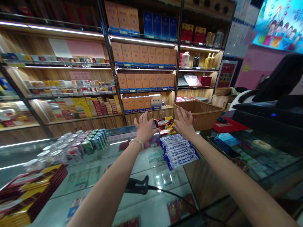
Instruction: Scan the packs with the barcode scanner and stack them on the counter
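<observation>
My left hand [145, 128] reaches over the glass counter with its fingers spread and a pale bracelet on the wrist. Its thumb is at the left end of some red-and-yellow chocolate bars [163, 123]. At their right end is my right hand [184, 125], fingers also apart; whether either hand touches the bars I cannot tell. Just in front of the bars lies a row of blue-and-white wrapped snack sticks [178, 150], side by side. A black handheld scanner [138, 185] with a cable rests nearer me, partly hidden by my left forearm.
Stacks of chocolate bars [33, 192] sit front left, with small jars and cans [91, 143] behind them. A wicker basket [201, 115] stands beyond my right hand. At right are a red mat [229, 124] and black monitor [279, 78]. Stocked shelves line the wall.
</observation>
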Action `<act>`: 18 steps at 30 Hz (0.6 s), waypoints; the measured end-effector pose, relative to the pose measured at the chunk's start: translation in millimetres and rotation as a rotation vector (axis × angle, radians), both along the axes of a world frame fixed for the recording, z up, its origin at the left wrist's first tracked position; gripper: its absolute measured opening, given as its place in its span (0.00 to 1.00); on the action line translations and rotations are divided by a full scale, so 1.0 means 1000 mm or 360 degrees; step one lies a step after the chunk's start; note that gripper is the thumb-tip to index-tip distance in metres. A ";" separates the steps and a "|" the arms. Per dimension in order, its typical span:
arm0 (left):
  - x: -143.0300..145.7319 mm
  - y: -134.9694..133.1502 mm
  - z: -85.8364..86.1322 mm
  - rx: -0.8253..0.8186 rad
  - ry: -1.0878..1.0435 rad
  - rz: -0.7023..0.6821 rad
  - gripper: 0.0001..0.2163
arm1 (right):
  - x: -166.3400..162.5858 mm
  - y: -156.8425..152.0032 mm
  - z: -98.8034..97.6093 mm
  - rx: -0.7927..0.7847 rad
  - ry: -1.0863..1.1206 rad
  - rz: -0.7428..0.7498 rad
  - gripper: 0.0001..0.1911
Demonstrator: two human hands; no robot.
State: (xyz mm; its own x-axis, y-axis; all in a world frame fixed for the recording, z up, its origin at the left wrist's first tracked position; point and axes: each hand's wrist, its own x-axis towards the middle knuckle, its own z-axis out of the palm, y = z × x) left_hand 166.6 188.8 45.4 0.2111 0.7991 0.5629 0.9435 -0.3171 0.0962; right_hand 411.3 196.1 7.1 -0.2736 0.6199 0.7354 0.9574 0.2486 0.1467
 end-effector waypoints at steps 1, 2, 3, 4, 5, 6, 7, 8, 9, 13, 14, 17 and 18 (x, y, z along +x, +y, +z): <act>0.002 0.005 -0.004 -0.0026 0.0003 0.0006 0.25 | 0.001 0.006 -0.004 -0.0022 -0.0014 -0.0006 0.13; 0.004 0.009 -0.007 -0.0055 0.0002 0.0017 0.25 | 0.002 0.011 -0.009 -0.0042 -0.0021 -0.0016 0.14; 0.007 0.013 -0.010 -0.0086 0.0001 0.0028 0.25 | 0.003 0.016 -0.013 -0.0060 -0.0027 -0.0026 0.14; 0.009 0.017 -0.013 -0.0116 0.0003 0.0039 0.24 | 0.004 0.020 -0.016 -0.0077 -0.0035 -0.0032 0.14; 0.011 0.020 -0.016 -0.0147 0.0007 0.0051 0.24 | 0.005 0.025 -0.019 -0.0093 -0.0047 -0.0033 0.14; 0.012 0.023 -0.018 -0.0176 0.0010 0.0062 0.24 | 0.006 0.029 -0.022 -0.0107 -0.0063 -0.0029 0.14; 0.014 0.027 -0.020 -0.0201 0.0013 0.0069 0.24 | 0.006 0.033 -0.024 -0.0117 -0.0078 -0.0022 0.14; 0.015 0.032 -0.022 -0.0222 0.0013 0.0076 0.24 | 0.006 0.037 -0.025 -0.0125 -0.0089 -0.0015 0.14; 0.016 0.037 -0.024 -0.0240 0.0010 0.0084 0.24 | 0.007 0.042 -0.026 -0.0130 -0.0093 -0.0012 0.14; 0.019 0.060 -0.032 -0.0278 0.0004 0.0111 0.26 | 0.005 0.061 -0.026 -0.0154 -0.0128 -0.0040 0.15; 0.020 0.066 -0.034 -0.0287 0.0003 0.0125 0.27 | 0.005 0.066 -0.027 -0.0163 -0.0153 -0.0049 0.15; 0.023 0.080 -0.039 -0.0318 0.0020 0.0169 0.27 | 0.003 0.079 -0.032 -0.0165 -0.0228 -0.0071 0.16; 0.025 0.083 -0.040 -0.0332 0.0029 0.0180 0.27 | 0.003 0.082 -0.036 -0.0158 -0.0243 -0.0072 0.17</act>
State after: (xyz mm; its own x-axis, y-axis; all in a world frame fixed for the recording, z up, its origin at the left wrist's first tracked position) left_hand 191.1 271.9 5.3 0.1222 0.9167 0.3803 0.9741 -0.1843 0.1312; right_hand 413.9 277.6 -28.5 -0.3476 0.7014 0.6222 0.9364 0.2262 0.2681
